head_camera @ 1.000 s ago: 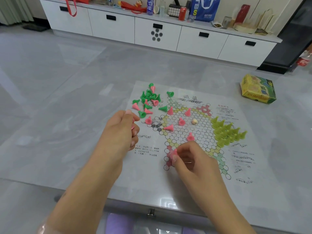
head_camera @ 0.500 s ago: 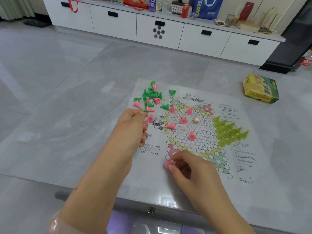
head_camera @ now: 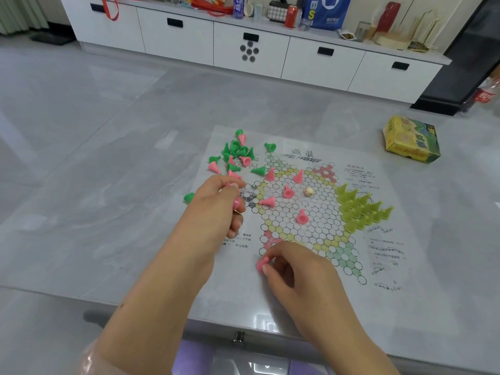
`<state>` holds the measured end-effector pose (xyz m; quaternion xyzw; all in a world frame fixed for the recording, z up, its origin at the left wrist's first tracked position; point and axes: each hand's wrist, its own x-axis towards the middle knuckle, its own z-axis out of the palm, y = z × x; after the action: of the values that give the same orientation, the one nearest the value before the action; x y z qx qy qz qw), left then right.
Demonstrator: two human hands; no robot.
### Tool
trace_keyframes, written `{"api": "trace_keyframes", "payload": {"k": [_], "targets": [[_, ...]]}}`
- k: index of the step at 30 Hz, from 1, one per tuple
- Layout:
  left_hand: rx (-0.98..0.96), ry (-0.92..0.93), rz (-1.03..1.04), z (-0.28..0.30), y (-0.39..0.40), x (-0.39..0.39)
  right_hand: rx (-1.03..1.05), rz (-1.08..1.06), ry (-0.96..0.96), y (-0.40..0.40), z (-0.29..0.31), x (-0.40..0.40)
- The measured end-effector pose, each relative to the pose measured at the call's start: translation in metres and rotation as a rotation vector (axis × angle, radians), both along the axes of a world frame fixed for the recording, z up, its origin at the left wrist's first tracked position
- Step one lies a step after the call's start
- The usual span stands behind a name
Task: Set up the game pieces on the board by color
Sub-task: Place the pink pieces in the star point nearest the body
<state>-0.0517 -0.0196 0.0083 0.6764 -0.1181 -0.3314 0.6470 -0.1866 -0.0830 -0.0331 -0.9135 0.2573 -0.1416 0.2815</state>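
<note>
A paper checkers board (head_camera: 305, 220) lies flat on the grey table. My right hand (head_camera: 300, 274) pinches a pink cone piece (head_camera: 262, 263) just off the board's near-left red corner. My left hand (head_camera: 216, 204) is curled round pink pieces (head_camera: 236, 203) at the board's left edge. Several pink cones (head_camera: 287, 192) are scattered over the board's middle. A mixed heap of green and pink cones (head_camera: 236, 155) lies at the far left. Yellow-green cones (head_camera: 361, 209) stand packed in the right corner. A small cream bead (head_camera: 308, 191) sits near the centre.
A yellow-green box (head_camera: 411, 140) lies on the table at the far right. One green cone (head_camera: 188, 197) lies alone left of my left hand. White drawers (head_camera: 249, 47) with clutter on top line the far wall. The table's near edge (head_camera: 238, 334) runs just below my wrists.
My right hand has carried its pink piece down and left, from over the board's lower part to just off the near-left corner. My left hand shifted slightly toward the board.
</note>
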Motion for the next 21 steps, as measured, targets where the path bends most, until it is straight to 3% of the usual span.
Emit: {"api": "trace_keyframes", "payload": {"k": [7,13,17,21], "targets": [[-0.051,0.096,-0.126,0.004,0.003,-0.001,0.081,0.014,-0.009,-0.001,0.004,0.0],[0.103,-0.026,-0.296,0.003,0.004,-0.01,0.401,-0.069,-0.379,-0.014,0.023,0.0],[0.129,-0.072,-0.459,-0.003,0.004,-0.017,0.273,-0.001,-0.416,-0.015,0.022,0.003],[0.106,-0.087,-0.494,-0.004,0.001,-0.02,0.18,0.022,-0.39,-0.015,0.016,0.003]]}}
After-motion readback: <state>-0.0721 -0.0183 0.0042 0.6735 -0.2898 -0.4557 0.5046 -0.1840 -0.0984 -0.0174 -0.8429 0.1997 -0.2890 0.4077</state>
